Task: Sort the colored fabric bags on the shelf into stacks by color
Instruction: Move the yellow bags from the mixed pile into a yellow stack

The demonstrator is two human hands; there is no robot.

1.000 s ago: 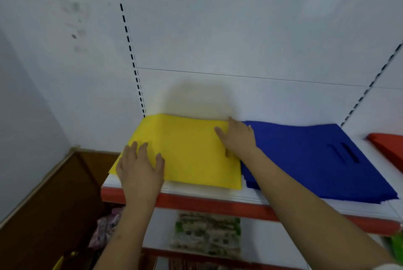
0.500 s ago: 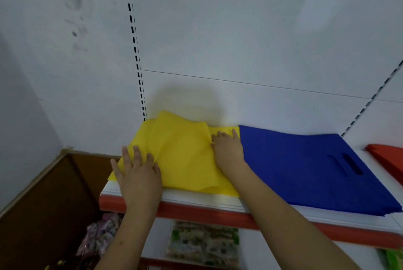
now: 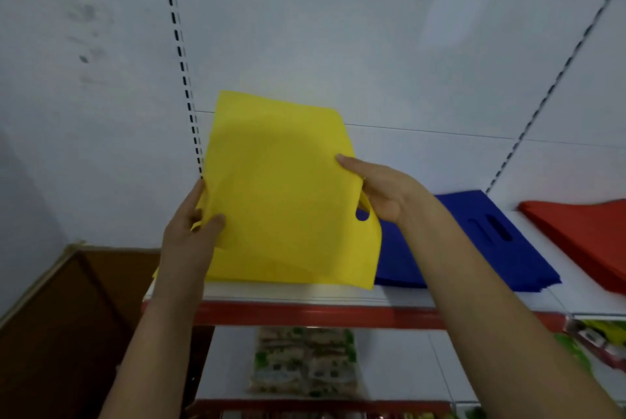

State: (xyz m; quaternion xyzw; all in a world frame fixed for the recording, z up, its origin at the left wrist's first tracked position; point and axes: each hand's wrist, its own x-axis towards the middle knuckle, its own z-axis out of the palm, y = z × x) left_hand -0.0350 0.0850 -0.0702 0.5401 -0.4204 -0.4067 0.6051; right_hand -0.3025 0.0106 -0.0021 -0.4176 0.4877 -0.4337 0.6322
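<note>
Head view: yellow bag (image 3: 281, 188) upright, handle-hole rightward.

Dim, cool, even light, brightest on the white back panel (image 3: 372, 29) with a pale glare patch upper right. Soft broad shadow across the middle of the raised yellow bag (image 3: 281, 188). Dark and murky at lower left. Slightly soft throughout; blurred packets (image 3: 305, 364) on the lower shelf. Wide-angle bending of the slotted uprights (image 3: 179, 56) toward the edges.
</note>
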